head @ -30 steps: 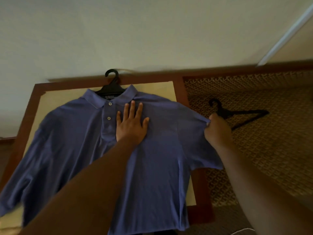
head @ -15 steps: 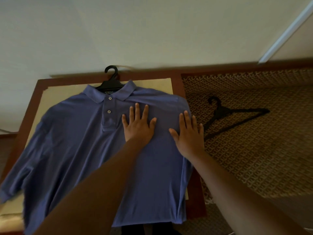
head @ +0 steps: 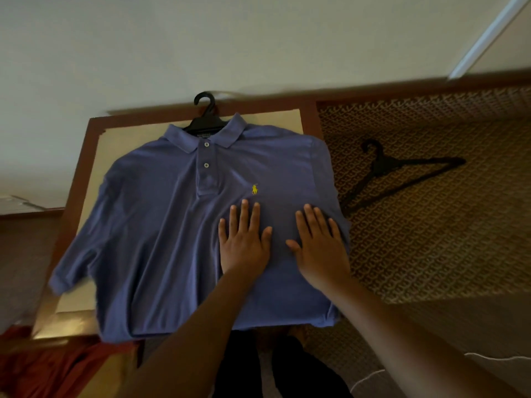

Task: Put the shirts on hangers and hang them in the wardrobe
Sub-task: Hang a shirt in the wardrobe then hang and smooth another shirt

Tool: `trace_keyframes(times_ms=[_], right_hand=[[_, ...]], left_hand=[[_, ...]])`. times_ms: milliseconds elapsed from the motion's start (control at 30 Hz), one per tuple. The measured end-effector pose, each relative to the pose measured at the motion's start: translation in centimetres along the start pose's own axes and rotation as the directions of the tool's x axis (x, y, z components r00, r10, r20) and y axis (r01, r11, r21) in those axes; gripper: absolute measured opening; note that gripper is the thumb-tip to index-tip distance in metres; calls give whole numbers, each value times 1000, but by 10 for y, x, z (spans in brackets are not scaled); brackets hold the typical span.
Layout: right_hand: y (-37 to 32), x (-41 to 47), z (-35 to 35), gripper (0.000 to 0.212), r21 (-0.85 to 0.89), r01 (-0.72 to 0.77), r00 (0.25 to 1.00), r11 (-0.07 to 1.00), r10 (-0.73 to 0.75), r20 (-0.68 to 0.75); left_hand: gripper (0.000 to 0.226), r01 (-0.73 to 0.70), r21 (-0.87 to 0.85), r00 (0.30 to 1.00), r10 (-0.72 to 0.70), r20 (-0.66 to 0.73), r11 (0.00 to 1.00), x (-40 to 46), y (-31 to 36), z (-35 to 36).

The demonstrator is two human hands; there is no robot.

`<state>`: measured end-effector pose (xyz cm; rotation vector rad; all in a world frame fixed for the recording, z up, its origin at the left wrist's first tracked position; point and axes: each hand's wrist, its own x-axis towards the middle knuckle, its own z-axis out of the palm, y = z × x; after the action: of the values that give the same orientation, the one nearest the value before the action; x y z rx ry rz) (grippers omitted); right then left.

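A blue polo shirt (head: 161,225) lies flat, front up, on a small table (head: 77,173). A black hanger (head: 204,119) sits inside its collar, hook sticking out toward the wall. The shirt's right sleeve is folded in over the body. My left hand (head: 244,242) presses flat on the chest just below the yellow logo. My right hand (head: 319,245) lies flat beside it on the folded right side. Both hands have straight, spread fingers.
A second black hanger (head: 402,173) lies on the patterned carpet (head: 431,239) right of the table. A pale wall (head: 258,47) stands behind the table. Red cloth (head: 57,366) shows at the lower left. My dark trouser legs are below the table's near edge.
My right hand let go of the right sleeve, which is now folded over the body, and lies flat on it. Both hands have slid down the shirt toward me.
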<state>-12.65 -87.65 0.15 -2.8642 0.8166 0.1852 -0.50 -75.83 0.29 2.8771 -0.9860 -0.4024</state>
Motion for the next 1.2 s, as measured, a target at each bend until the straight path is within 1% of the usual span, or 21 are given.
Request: trace_keyframes(times_ms=[67, 133, 200, 267, 300, 333, 367, 433, 467, 500, 567, 667, 700, 733, 800, 900, 967, 1000, 1067, 1133, 1200], right_hand=[[23, -7, -3, 69, -38, -9, 1000, 999, 10, 28], [35, -21, -8, 70, -45, -76, 997, 996, 77, 0], [27, -40, -10, 63, -18, -131, 988, 991, 129, -80], [1, -60, -6, 56, 12, -86, 982, 996, 87, -170], [-13, -72, -5, 59, 30, -65, 981, 997, 69, -180], [-25, -82, -6, 63, 72, -85, 980, 994, 96, -173], [-32, -92, -7, 65, 147, -156, 972, 977, 178, -153], [-34, -105, -8, 64, 318, -351, 912, 881, 398, -97], [-32, -110, -8, 62, 372, -411, 877, 832, 473, -90], [-29, -115, -7, 59, 404, -438, 853, 803, 513, -95], [-24, -120, -9, 52, 459, -442, 851, 771, 522, -57], [-18, -119, -8, 49, 534, -440, 858, 722, 514, 12], [-16, -119, -9, 48, 605, -423, 858, 675, 513, 28], [-15, -119, -12, 44, 700, -406, 850, 587, 524, 54], [-9, -120, -26, 39, 839, -411, 805, 357, 573, 151], [11, -117, -39, 50, 873, -487, 691, 18, 619, 373], [23, -112, -37, 47, 847, -519, 627, -120, 619, 472], [27, -110, -36, 47, 837, -529, 619, -137, 613, 491], [29, -107, -33, 47, 824, -564, 639, -64, 597, 484], [25, -107, -32, 48, 805, -580, 687, 125, 606, 401], [18, -109, -32, 52, 724, -564, 728, 396, 653, 210]], left_hand=[[72, -25, 11, 1000, 25, 6, 1000, -1, -2, -6], [66, -52, -4, 998, 52, 35, 999, -8, -1, -9], [68, -75, -35, 996, 76, 38, 997, -25, 0, -8], [69, -89, -31, 996, 89, 20, 996, -49, 1, -3], [65, -91, -4, 996, 91, 12, 996, -61, 2, 2], [62, -91, 11, 996, 91, 10, 996, -71, 3, 4], [60, -88, 8, 996, 88, 7, 996, -81, 5, 7], [60, -88, 12, 996, 88, 14, 996, -96, 5, 12], [64, -82, 21, 996, 82, 32, 996, -101, 4, 12], [71, -84, 24, 996, 83, 40, 996, -104, 4, 14], [77, -92, 32, 994, 91, 54, 995, -108, 4, 19], [72, -76, 46, 995, 72, 73, 996, -107, 5, 18], [71, -70, 47, 995, 67, 69, 996, -107, 6, 18], [71, -65, 44, 996, 63, 58, 997, -107, 6, 18], [73, -61, 36, 997, 60, 45, 997, -108, 6, 17], [79, -59, -3, 996, 59, 66, 998, -107, 5, 11], [78, -49, -17, 996, 51, 76, 999, -107, 2, 8], [76, -52, -10, 995, 53, 80, 999, -106, 0, 8], [74, -72, 0, 993, 72, 95, 997, -105, -4, 7], [75, -91, 0, 991, 91, 96, 996, -106, -9, 7], [79, -88, -25, 994, 90, 61, 996, -110, -15, 4]])
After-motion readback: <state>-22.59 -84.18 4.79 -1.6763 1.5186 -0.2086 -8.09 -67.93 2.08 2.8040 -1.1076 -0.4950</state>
